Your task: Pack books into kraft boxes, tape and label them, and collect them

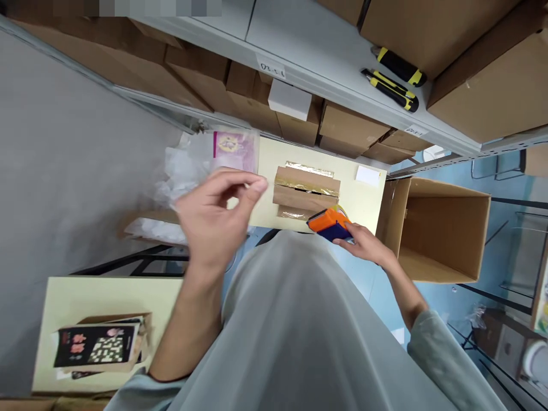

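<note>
My left hand [216, 214] is raised left of a small cardboard box, thumb and fingertips pinched together; whatever may be between them is too small to make out. In my right hand [363, 242] is an orange and dark blue tape dispenser [329, 222], held near the table's front edge. The brown box [306, 197] lies on the pale yellow table [268, 154], with shiny tape along its top and more tape sticking out at its front and back. My left hand does not touch the box.
Plastic packaging [188, 165] and a pink packet [235, 148] lie at the left. A large open carton [445, 228] stands right of the table. Above, a shelf [308, 51] holds boxes and two cutter knives [391, 88]. Books [96, 345] rest on a side table [166, 297] at lower left.
</note>
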Tool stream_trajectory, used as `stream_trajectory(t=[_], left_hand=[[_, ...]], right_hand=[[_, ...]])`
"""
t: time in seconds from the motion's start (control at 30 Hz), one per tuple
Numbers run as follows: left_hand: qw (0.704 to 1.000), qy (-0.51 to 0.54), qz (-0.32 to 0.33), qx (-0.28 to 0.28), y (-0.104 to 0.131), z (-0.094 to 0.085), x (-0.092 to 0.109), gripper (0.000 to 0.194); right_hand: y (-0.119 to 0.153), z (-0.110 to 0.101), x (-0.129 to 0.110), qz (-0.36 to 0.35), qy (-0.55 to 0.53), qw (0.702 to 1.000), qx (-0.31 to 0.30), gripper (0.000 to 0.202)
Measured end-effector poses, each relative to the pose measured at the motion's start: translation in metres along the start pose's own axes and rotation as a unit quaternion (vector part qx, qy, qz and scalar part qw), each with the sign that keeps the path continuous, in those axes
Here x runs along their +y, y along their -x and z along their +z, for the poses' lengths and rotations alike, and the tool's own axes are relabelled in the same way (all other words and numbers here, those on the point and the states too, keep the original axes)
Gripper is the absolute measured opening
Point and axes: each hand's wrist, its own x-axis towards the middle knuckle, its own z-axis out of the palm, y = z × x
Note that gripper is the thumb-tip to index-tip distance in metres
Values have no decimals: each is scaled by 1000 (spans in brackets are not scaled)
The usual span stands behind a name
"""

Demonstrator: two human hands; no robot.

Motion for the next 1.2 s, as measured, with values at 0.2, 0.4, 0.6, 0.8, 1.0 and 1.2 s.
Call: stream_trajectory(t=[0.2, 0.4, 0.6, 0.8, 1.0, 1.2], left_hand=[[970, 109, -210, 51, -10, 5, -85, 17], [920, 173, -342, 79, -5, 26, -161, 15], [903, 182, -379, 88, -5, 32, -193, 12], [894, 180, -405, 68, -9, 41, -220, 15], [880, 176, -439, 40, -13, 62, -247, 12], [895, 170, -413, -23, -7, 93, -269, 30]], right_hand=[[-35, -54, -5, 85, 73, 992, -59, 44], [-95, -65, -14, 120, 101, 982, -109, 70], [-130, -51, -5, 160, 99, 972, -144, 76], [-141, -49, -6, 190, 106, 964, -153, 74], [-147, -44, -12, 212, 106, 959, -156, 76], [-148, -39, -12, 216, 119, 958, -145, 77]])
